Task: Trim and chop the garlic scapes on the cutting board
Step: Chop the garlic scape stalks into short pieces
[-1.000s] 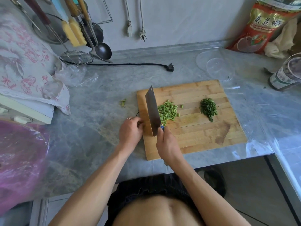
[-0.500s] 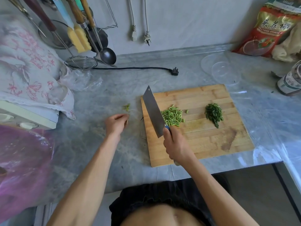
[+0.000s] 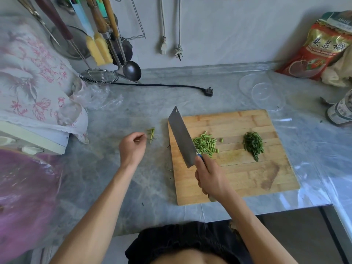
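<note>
A bamboo cutting board [image 3: 238, 178] lies on the grey counter. On it sit a pile of short light-green chopped scape pieces [image 3: 205, 144] and, to the right, a smaller pile of dark-green chopped bits [image 3: 253, 143]. My right hand [image 3: 211, 178] grips the handle of a cleaver [image 3: 182, 138], whose blade slants over the board's left edge, touching the left side of the light-green pile. My left hand [image 3: 132, 147] is off the board to the left, fingertips pinched on a thin trimming beside a few scape trimmings [image 3: 151, 134] on the counter.
A clear plastic bowl [image 3: 264, 94] stands behind the board, a jar [image 3: 341, 111] and red bag [image 3: 320, 48] at the right. A black plug and cord [image 3: 208, 91], wire skimmer [image 3: 99, 76] and crumpled plastic [image 3: 97, 98] lie at the back left. The counter's front edge runs just below the board.
My left hand left the cleaver blade and moved left off the board to the trimmings on the counter. The cleaver tilted, its tip swinging left; my right hand kept its grip.
</note>
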Available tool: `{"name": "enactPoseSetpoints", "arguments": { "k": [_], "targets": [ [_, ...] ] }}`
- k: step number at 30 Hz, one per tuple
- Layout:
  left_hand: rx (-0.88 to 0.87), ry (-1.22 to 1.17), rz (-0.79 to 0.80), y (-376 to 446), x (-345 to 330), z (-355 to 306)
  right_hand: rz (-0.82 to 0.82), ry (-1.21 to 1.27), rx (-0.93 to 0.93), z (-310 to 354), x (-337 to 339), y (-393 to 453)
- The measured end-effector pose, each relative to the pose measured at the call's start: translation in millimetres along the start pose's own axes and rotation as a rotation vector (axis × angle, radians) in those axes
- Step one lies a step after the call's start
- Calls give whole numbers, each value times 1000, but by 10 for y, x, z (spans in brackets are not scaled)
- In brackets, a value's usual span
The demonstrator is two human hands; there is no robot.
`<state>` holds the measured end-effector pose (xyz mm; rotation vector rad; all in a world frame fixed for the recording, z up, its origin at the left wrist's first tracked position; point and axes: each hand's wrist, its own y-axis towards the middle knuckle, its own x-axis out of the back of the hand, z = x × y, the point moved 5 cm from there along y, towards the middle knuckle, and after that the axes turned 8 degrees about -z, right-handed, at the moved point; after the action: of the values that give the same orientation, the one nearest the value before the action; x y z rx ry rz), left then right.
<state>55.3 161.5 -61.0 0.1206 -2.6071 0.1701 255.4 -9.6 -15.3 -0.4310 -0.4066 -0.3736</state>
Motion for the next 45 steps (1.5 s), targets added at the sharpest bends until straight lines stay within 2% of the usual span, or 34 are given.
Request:
{"name": "enactPoseSetpoints", "arguments": {
  "k": [5, 13, 17, 20, 22, 24, 27, 29, 33, 38, 41, 45],
  "targets": [
    [11, -86, 74, -395, -154, 9, 69, -146, -3, -212, -43, -148],
    [-50, -90, 145, -747, -371, -104, -50, 31, -117, -376, 254, -122],
    [-285, 61, 138, -757, -493, -265, -70, 31, -27, -252, 314, -135],
    [-553, 363, 202, -801, -753, -323, -167, -50, 22, -250, 458, -147],
    [-623, 536, 281, -867, -994, -375, -246, -135, 30, -300, 652, -140],
    [-649, 627, 339, -938, -1175, -416, -308, -201, 16, -367, 801, -120],
    [-624, 565, 368, -1023, -1390, -519, -355, -251, -26, -437, 977, -117],
    [-584, 507, 351, -1009, -1438, -552, -349, -303, -56, -497, 955, -89],
    [-640, 493, 344, -992, -1562, -655, -287, -461, -31, -571, 804, -97],
    [-699, 395, 451, -968, -1576, -686, -284, -337, 60, -477, 697, -208],
    [-642, 392, 369, -964, -1411, -611, -322, -271, 58, -491, 804, -164],
    [-597, 554, 329, -1142, -1343, -418, -304, -315, 61, -533, 873, -68]
  ]
}}
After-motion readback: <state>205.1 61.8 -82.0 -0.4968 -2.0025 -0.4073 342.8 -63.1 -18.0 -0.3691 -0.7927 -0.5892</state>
